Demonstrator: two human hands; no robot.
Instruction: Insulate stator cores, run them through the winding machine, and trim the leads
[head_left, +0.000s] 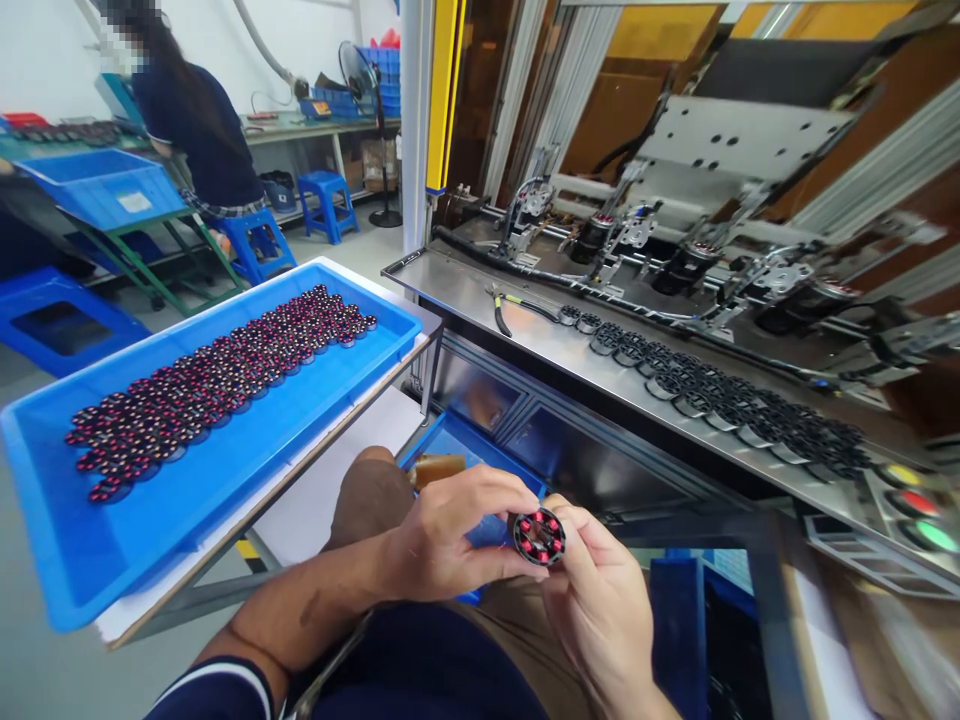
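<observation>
Above my lap I hold a small round motor stator [540,537], black with red windings set in a ring. My left hand [469,530] pinches its left edge between thumb and fingers. The fingers of my right hand [596,575] close on its right side. Its open face is turned up toward me. To my left, a blue tray [300,425] holds many similar round parts with red windings [225,370], packed in rows. On the metal bench ahead lies a long row of black ring-shaped parts without visible red [705,385].
Pliers [517,305] lie on the bench edge before a machine [750,150] with several winding stations. Lit buttons [915,503] are at the right. A co-worker [199,130] sits at the back left near a blue stool [326,205]. A blue bin [679,620] stands right of my legs.
</observation>
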